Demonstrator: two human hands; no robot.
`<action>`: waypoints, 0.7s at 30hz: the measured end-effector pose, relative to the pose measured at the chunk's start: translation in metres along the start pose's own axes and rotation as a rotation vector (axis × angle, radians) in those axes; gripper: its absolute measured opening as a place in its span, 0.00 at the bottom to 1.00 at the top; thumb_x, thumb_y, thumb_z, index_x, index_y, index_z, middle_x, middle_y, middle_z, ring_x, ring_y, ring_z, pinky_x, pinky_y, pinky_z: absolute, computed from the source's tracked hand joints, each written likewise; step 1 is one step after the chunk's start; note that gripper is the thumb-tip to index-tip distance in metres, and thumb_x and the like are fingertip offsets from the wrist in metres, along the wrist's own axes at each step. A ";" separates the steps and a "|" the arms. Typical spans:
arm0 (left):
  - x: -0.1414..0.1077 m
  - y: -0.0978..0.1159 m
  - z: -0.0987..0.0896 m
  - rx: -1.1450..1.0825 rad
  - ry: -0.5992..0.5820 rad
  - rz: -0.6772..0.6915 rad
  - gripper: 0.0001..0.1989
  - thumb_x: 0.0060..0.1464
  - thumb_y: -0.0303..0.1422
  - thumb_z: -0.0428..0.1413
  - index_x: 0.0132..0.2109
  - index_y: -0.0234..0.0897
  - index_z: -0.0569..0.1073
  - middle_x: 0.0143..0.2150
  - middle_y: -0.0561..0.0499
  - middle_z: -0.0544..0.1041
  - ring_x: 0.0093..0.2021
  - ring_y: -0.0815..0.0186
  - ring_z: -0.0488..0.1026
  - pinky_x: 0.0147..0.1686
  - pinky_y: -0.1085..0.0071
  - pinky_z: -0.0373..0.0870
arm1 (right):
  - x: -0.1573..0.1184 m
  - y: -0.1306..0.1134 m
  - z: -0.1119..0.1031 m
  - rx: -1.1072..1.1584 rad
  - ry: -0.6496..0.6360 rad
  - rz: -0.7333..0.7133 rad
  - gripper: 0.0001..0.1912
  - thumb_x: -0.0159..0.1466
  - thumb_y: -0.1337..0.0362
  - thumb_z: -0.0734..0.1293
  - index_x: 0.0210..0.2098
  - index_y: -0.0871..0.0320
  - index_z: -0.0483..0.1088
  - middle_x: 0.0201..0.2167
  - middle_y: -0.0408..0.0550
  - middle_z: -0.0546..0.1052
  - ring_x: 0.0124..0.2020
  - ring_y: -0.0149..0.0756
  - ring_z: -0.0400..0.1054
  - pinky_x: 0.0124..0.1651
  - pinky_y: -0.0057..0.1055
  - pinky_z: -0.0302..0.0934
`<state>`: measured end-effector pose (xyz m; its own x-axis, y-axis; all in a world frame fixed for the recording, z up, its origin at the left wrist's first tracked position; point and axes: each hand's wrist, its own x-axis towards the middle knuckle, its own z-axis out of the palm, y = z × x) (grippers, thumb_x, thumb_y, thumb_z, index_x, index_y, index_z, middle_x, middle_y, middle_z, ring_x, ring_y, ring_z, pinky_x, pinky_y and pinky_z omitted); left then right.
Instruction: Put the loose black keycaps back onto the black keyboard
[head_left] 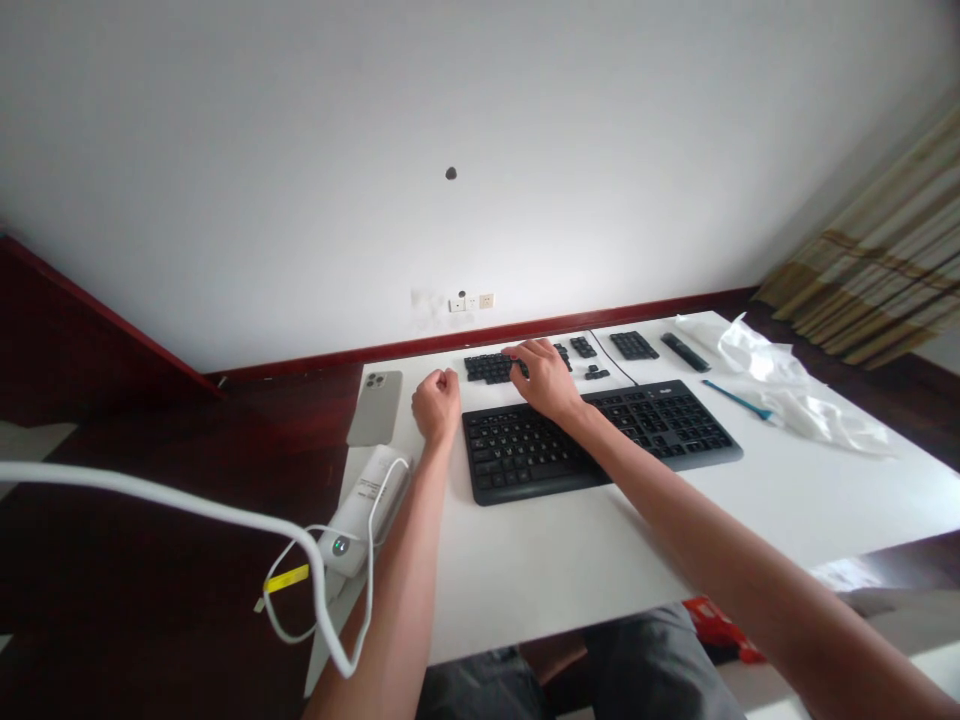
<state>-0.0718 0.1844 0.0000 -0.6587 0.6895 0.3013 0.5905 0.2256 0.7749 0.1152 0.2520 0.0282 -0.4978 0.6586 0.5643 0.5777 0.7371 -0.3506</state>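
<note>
My left hand [437, 403] is closed in a loose fist on the white table, left of the black keyboard [525, 480]. Whatever it may hold is hidden inside. My right hand [547, 378] reaches over the keyboard's back edge, thumb and index finger apart above a block of loose black keycaps [486, 368]. A small red spot shows near the index fingertip. The keyboard lies slightly turned, and my right forearm covers its middle. Smaller groups of keycaps [582, 347] lie behind it, and a square block of keycaps [634, 345] sits further right.
A phone [376, 408] lies at the table's left edge, near a white power bank [364, 510] with a looping white cable [225, 512]. On the right are a black handheld object [685, 352], a blue stick-like tool [739, 400] and crumpled clear plastic [810, 400]. A wall stands behind.
</note>
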 end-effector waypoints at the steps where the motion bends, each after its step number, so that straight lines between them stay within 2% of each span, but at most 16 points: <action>1: 0.000 0.000 0.000 0.003 0.001 -0.002 0.19 0.63 0.38 0.51 0.23 0.39 0.61 0.22 0.55 0.65 0.25 0.68 0.52 0.31 0.69 0.49 | 0.001 0.002 0.006 -0.004 -0.016 -0.003 0.19 0.66 0.73 0.62 0.53 0.58 0.77 0.45 0.54 0.80 0.50 0.50 0.68 0.57 0.48 0.64; 6: 0.000 0.001 0.002 0.029 -0.001 -0.018 0.19 0.63 0.38 0.52 0.23 0.39 0.63 0.22 0.54 0.67 0.25 0.68 0.52 0.31 0.69 0.49 | -0.010 0.000 0.025 0.001 -0.129 -0.072 0.22 0.67 0.70 0.64 0.59 0.57 0.74 0.52 0.55 0.78 0.55 0.52 0.65 0.56 0.48 0.64; 11: 0.000 0.002 0.001 0.027 -0.014 -0.025 0.19 0.62 0.38 0.52 0.23 0.39 0.62 0.21 0.55 0.67 0.25 0.68 0.53 0.31 0.69 0.49 | -0.012 0.003 0.024 -0.013 -0.123 -0.042 0.18 0.69 0.70 0.63 0.55 0.57 0.77 0.48 0.54 0.79 0.51 0.50 0.66 0.56 0.47 0.64; 21: 0.000 0.000 0.002 0.023 -0.005 -0.009 0.19 0.62 0.38 0.52 0.23 0.39 0.62 0.21 0.55 0.67 0.25 0.68 0.53 0.31 0.70 0.50 | -0.012 0.004 0.025 -0.046 -0.207 -0.049 0.16 0.70 0.67 0.64 0.54 0.60 0.78 0.50 0.54 0.79 0.53 0.50 0.65 0.56 0.46 0.62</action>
<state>-0.0706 0.1863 -0.0010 -0.6617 0.6908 0.2915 0.5951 0.2472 0.7647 0.1070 0.2505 0.0013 -0.6460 0.6424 0.4125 0.5757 0.7647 -0.2893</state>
